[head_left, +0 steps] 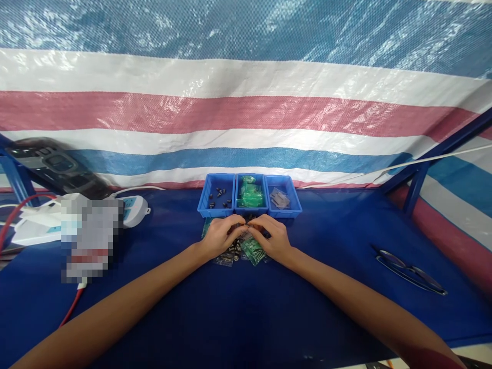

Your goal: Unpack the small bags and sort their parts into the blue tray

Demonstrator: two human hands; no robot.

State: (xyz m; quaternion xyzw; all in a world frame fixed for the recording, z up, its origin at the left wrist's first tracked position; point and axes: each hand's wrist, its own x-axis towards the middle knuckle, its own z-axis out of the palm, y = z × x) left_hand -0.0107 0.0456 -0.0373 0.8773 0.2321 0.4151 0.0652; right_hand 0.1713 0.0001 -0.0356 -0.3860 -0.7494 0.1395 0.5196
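My left hand point(222, 236) and my right hand point(273, 237) meet fingertip to fingertip above a mixed pile on the blue table. Both are closed in a pinch, and whatever sits between the fingertips is too small to make out. Beneath them lie green packets point(253, 251), small dark round parts point(236, 252) and a clear packet point(223, 260). Just behind the hands stand three joined blue bins. Several black parts are in the left bin point(203, 205), green packets in the middle bin point(250, 210), and clear packets in the right bin point(294, 203).
To the left are a white power strip point(38, 228), a pixelated object point(92, 238) and a dark device point(59, 164) with a small screen. Glasses point(409, 271) lie at the right. A striped plastic sheet point(246, 115) hangs behind the table point(246, 318), between blue frame bars point(417, 187).
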